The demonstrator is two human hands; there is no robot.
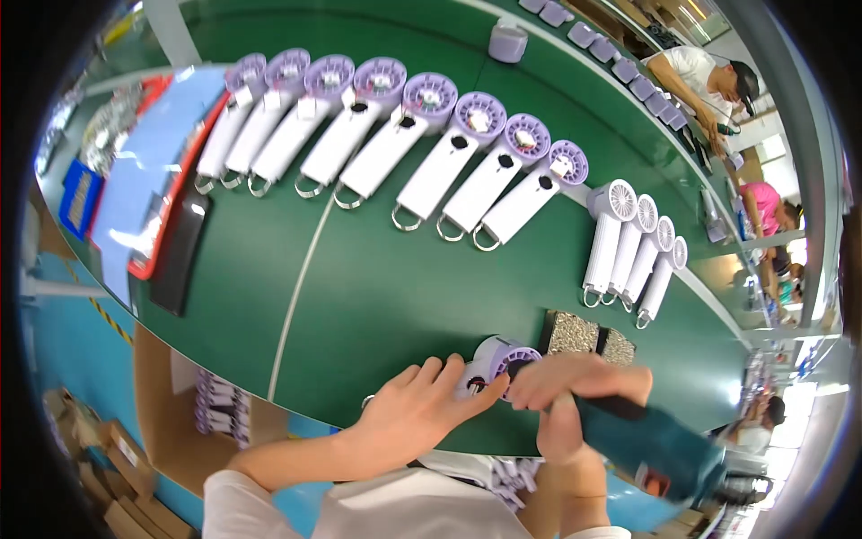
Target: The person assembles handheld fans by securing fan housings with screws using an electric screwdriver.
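At the front edge of the green table, my left hand (413, 400) is laid over the handle of a white and purple handheld fan (491, 357), thumb and fingers holding it down. The fan lies with its round head to the right, and most of its handle is hidden under that hand. My right hand (575, 386) grips a teal and black power screwdriver (651, 445), blurred by motion. The driver's front end is at the fan's head; its tip is hidden by my fingers.
Several open-headed fans (431, 99) lie in a slanting row across the table (386, 278). Finished-looking fans (615, 202) lie at right, near magnetic-looking blocks of small brassy pieces (573, 332). A red tray (144, 268) with blue sheets is at left. A cardboard box (162, 395) stands below. Co-workers sit beyond.
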